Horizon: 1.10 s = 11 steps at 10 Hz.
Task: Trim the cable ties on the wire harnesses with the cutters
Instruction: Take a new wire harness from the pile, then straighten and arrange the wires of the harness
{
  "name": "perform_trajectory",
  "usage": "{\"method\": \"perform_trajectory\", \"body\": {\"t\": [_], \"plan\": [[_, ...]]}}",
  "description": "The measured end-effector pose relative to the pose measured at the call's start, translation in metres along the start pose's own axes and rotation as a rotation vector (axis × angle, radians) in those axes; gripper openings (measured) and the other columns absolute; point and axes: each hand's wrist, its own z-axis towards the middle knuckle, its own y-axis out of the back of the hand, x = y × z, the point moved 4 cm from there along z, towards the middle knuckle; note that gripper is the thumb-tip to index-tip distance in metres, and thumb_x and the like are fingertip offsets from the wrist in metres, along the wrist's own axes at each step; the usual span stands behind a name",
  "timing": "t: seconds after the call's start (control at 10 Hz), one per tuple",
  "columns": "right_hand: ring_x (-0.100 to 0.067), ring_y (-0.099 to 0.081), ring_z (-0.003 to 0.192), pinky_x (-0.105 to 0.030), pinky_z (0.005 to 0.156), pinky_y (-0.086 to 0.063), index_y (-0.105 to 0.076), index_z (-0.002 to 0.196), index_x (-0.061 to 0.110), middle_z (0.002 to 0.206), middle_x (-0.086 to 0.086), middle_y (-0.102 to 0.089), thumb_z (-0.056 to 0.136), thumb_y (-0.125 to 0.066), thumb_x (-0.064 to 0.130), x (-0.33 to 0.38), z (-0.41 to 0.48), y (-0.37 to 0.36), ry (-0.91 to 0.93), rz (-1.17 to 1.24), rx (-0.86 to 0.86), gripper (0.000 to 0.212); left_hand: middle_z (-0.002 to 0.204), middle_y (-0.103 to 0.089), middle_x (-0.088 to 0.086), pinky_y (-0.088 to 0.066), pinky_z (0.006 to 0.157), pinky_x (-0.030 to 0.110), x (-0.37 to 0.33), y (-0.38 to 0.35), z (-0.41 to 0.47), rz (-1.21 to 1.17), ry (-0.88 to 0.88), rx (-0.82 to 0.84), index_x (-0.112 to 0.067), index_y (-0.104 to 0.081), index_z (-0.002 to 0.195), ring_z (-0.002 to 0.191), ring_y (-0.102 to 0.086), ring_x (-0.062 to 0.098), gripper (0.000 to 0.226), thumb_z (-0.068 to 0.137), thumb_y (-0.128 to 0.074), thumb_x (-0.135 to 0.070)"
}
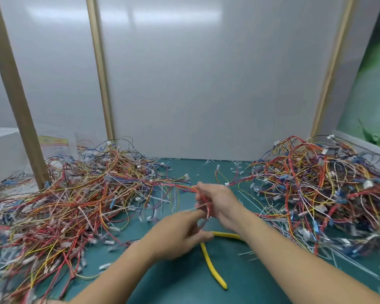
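Harness of red wires is held between both hands: gripped by right hand at far end, pinched by left hand at near end. Yellow-handled cutters are laid on mat beneath left hand, ungrasped. Hands are flanked by left pile and right pile.

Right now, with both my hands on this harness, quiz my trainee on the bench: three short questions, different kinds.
1. True or false: the yellow-handled cutters are in the right hand.
2. What do the left hand and right hand grip together? A) a red-wired harness B) a white box C) the cutters
3. Fill in: the cutters lie on the ____-coloured bench mat.

Key: 1 false; 2 A; 3 green.
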Motion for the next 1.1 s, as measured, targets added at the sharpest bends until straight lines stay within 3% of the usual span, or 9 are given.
{"method": "perform_trajectory", "body": {"t": [0.1,0.2,0.4,0.5,0.6,0.7,0.8,0.9,1.1], "plan": [[-0.009,-0.046,0.042,-0.024,0.044,-0.049,-0.067,0.107,0.001,0.056,0.002,-0.049,0.099,-0.051,0.005,0.029,-0.003,0.003,0.111,0.005,0.034,0.018,0.085,-0.075,0.001,-0.054,0.081,0.028,0.026,0.023,-0.006,-0.532,0.287,-0.325,-0.016,-0.075,0.086,0.083,-0.069,0.016,0.053,0.094,-0.047,-0.06],[-0.005,-0.026,0.037,-0.017,0.034,-0.025,-0.068,0.099,0.008,0.05,0.009,-0.034,0.097,-0.044,0.006,0.059,-0.011,0.013,0.153,-0.043,0.055,0.024,0.105,-0.072,0.013,-0.053,0.092,0.036,0.07,0.043,-0.006,-1.099,0.706,-0.498,-0.005,-0.066,0.106,0.099,-0.069,0.028,0.058,0.095,-0.044,-0.058],[-0.008,-0.018,0.036,-0.015,0.034,-0.016,-0.07,0.084,0.006,0.047,0.007,-0.029,0.092,-0.049,0.007,0.075,-0.028,0.059,0.332,-0.122,-0.223,0.023,0.106,-0.071,0.014,-0.056,0.087,0.035,0.109,0.097,0.003,-1.637,0.7,-0.846,-0.004,-0.055,0.125,0.092,-0.072,0.024,0.046,0.099,-0.052,-0.041],[-0.01,-0.017,0.038,-0.018,0.035,-0.016,-0.069,0.081,0.004,0.047,0.004,-0.029,0.091,-0.048,0.007,0.063,-0.035,0.078,0.357,-0.095,-0.326,0.024,0.092,-0.069,0.009,-0.058,0.063,0.029,0.102,0.111,0.021,-1.481,0.66,-0.839,-0.003,-0.06,0.122,0.077,-0.07,0.021,0.036,0.098,-0.058,-0.03],[-0.011,-0.017,0.037,-0.018,0.035,-0.017,-0.068,0.076,0.005,0.046,0.003,-0.029,0.091,-0.048,0.004,0.053,-0.039,0.085,0.381,-0.066,-0.331,0.026,0.105,-0.065,0.008,-0.053,0.086,0.038,0.084,0.102,0.036,-0.268,0.566,-0.504,-0.018,-0.068,0.121,0.097,-0.062,0.028,0.04,0.089,-0.068,-0.041],[-0.01,-0.019,0.034,-0.017,0.035,-0.018,-0.065,0.064,0.009,0.042,0.006,-0.031,0.087,-0.048,0.002,0.063,-0.046,0.102,0.464,0.019,-0.401,0.03,0.134,-0.053,0.001,-0.035,0.109,0.032,0.064,0.075,0.042,0.164,0.175,-0.141,-0.035,-0.062,0.13,0.127,-0.047,0.017,0.047,0.085,-0.072,-0.045],[-0.009,-0.018,0.033,-0.015,0.036,-0.018,-0.061,0.064,0.008,0.039,0.009,-0.028,0.085,-0.048,0.002,0.078,-0.054,0.124,0.517,0.117,-0.486,0.025,0.099,-0.071,-0.013,-0.047,0.087,0.016,0.064,0.041,0.036,-0.129,0.196,0.32,-0.035,-0.052,0.137,0.089,-0.062,-0.003,0.048,0.092,-0.068,-0.035],[-0.008,-0.019,0.033,-0.016,0.036,-0.018,-0.062,0.072,0.007,0.04,0.01,-0.029,0.088,-0.049,0.005,0.08,-0.057,0.133,0.515,0.108,-0.509,0.021,0.064,-0.06,-0.014,-0.048,0.059,0.02,0.049,0.051,0.046,-0.087,0.172,0.122,-0.029,-0.067,0.116,0.061,-0.058,0.014,0.019,0.098,-0.059,-0.031],[-0.01,-0.03,0.04,-0.019,0.036,-0.025,-0.062,0.092,0.012,0.049,0.009,-0.038,0.097,-0.045,0.008,0.075,-0.055,0.105,0.507,-0.009,-0.378,0.019,0.049,-0.043,-0.014,-0.038,0.047,0.03,-0.035,0.063,0.072,-0.653,0.131,-0.171,-0.007,-0.064,0.095,0.048,-0.037,0.016,0.018,0.1,-0.053,-0.022]]}}
